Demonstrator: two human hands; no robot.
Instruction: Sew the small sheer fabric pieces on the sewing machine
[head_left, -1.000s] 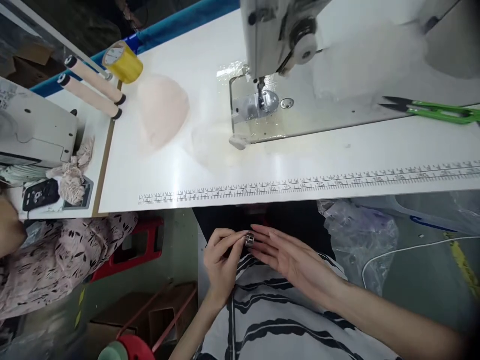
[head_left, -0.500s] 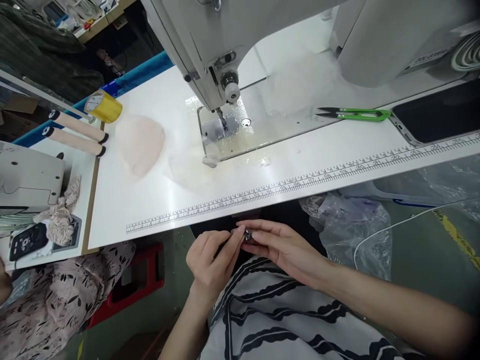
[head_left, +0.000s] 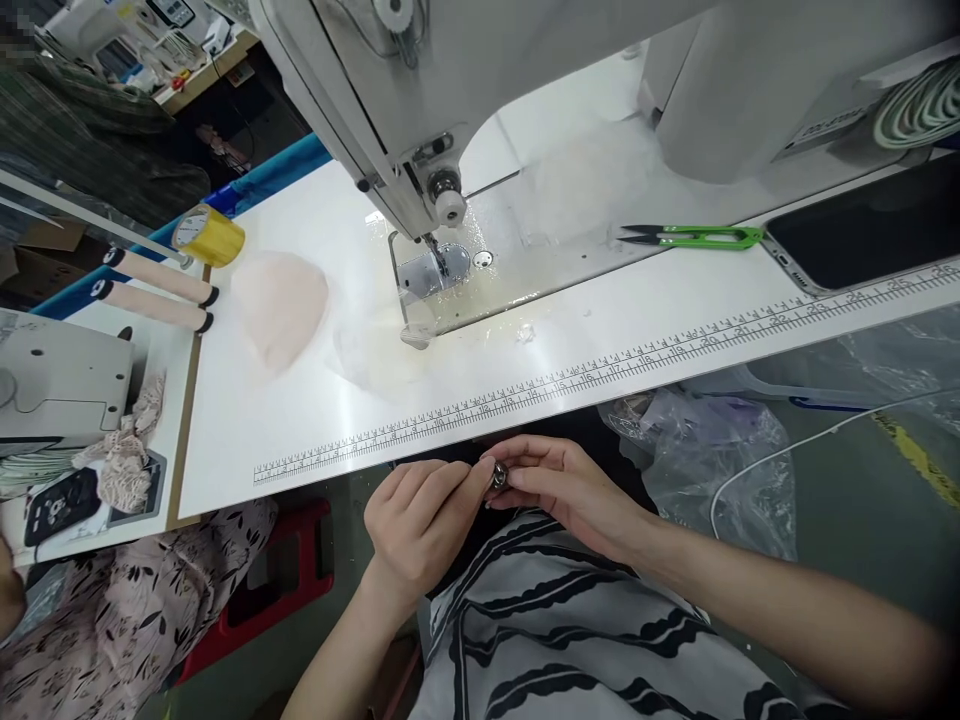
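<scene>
I pinch a small round silver metal piece [head_left: 499, 476] between the fingertips of both hands, below the front edge of the white worktop [head_left: 300, 400] and above my lap in its black-and-white striped cloth [head_left: 570, 640]. My left hand [head_left: 420, 525] is curled, thumb and forefinger closed on the left side of the piece. My right hand [head_left: 562, 485] comes in from the right, its fingers closed on the other side. A printed ruler strip [head_left: 600, 365] runs along the worktop's near edge. Further back stands the white sewing machine [head_left: 420, 90], its needle over the shiny plate [head_left: 431, 270]. Green-handled thread snips [head_left: 690, 237] lie to the right of the plate, near a black phone [head_left: 870, 230]. To the left lie a pale pink foam cup [head_left: 279, 305] and a yellow tape roll [head_left: 206, 235]. A person in a floral pink garment [head_left: 127, 610] sits on my left.
</scene>
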